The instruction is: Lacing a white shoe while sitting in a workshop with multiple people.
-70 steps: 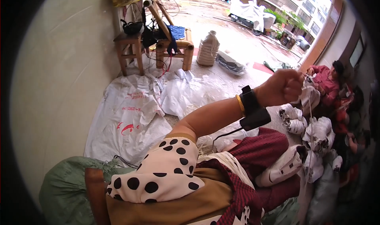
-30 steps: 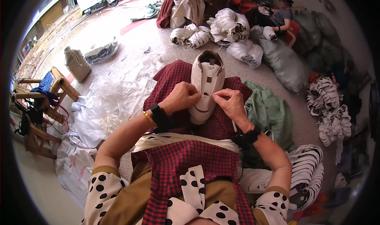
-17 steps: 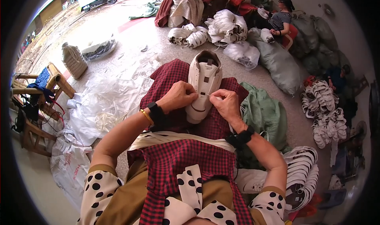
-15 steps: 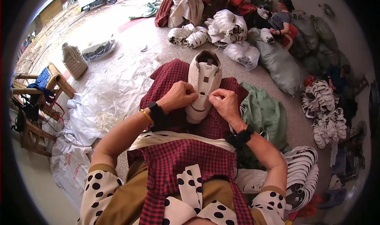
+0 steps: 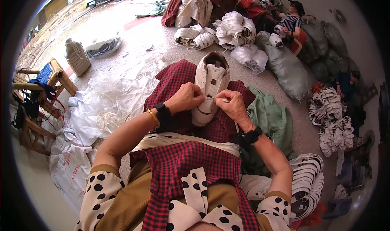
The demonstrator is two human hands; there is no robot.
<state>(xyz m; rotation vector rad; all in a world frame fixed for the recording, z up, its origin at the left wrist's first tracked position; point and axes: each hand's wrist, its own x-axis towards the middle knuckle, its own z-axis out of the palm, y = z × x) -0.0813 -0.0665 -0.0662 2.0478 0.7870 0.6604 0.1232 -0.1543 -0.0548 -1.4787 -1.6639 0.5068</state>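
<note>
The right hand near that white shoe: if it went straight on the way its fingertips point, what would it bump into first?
Most likely the white shoe, right at the right hand's fingertips; whether they touch it is unclear. Just across is the left hand.

With care I can say that no text is readable — the white sack [image 5: 61, 181] in the lower left of the frame carries red print [image 5: 74, 172], too small and creased, and the tiny pale mark [image 5: 301, 207] at lower right is equally unclear.
</note>
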